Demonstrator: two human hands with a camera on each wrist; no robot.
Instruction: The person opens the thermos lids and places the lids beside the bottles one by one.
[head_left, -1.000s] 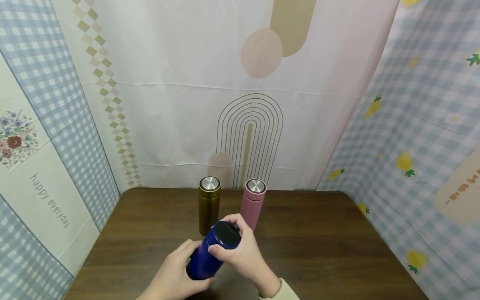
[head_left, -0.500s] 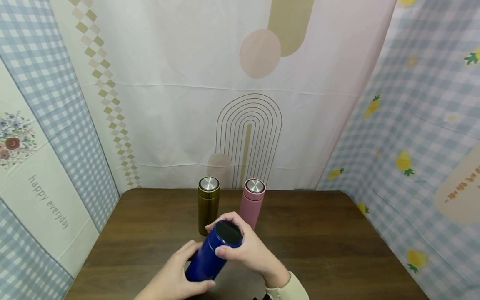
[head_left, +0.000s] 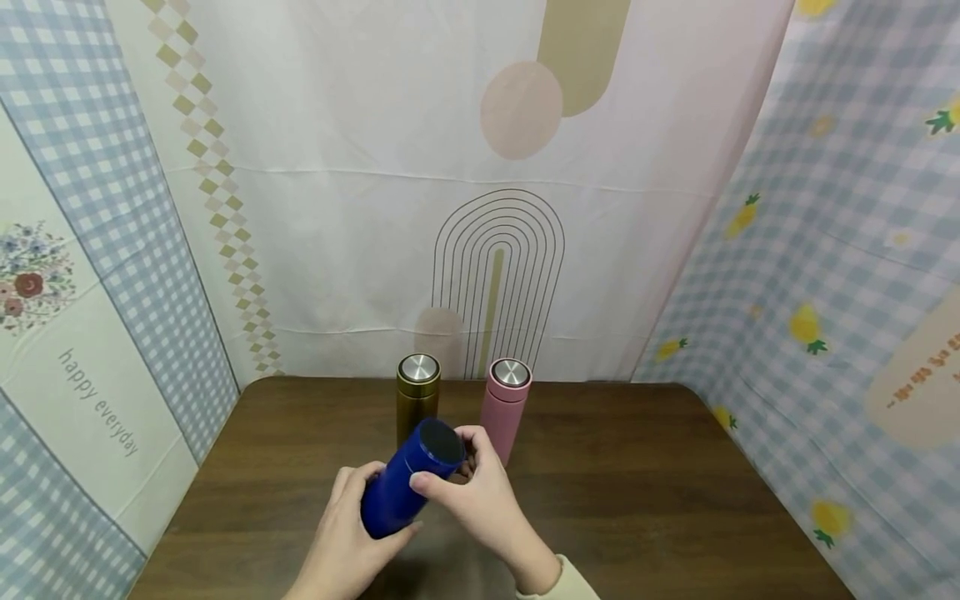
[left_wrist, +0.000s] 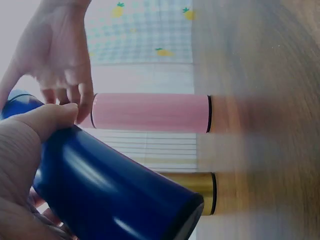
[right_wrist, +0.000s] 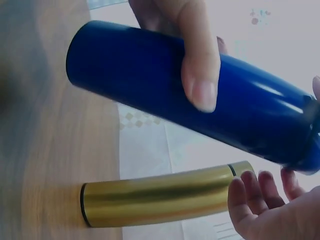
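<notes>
A blue thermos (head_left: 397,493) with a dark, shiny lid top is tilted above the table, its lid end leaning right. My left hand (head_left: 345,527) grips its body low down, the thumb (left_wrist: 52,117) lying along the side. Around the lid end is my right hand (head_left: 487,508), with thumb and index finger at opposite sides of the lid. The other right fingers (right_wrist: 257,197) are loosely bent and off the bottle in the right wrist view. Behind stand a gold thermos (head_left: 417,408), partly covered by the blue one, and a pink thermos (head_left: 506,412), partly covered by my right hand.
The brown wooden table (head_left: 637,492) extends to both sides of the hands. A pale patterned cloth (head_left: 337,250) hangs at its back edge. Checked cloths close off the left side (head_left: 150,208) and right side (head_left: 750,333).
The blue thermos has been raised slightly and shifted left along with my left hand. My right fingers have come round from the lid's far side to its right side, the grip looser.
</notes>
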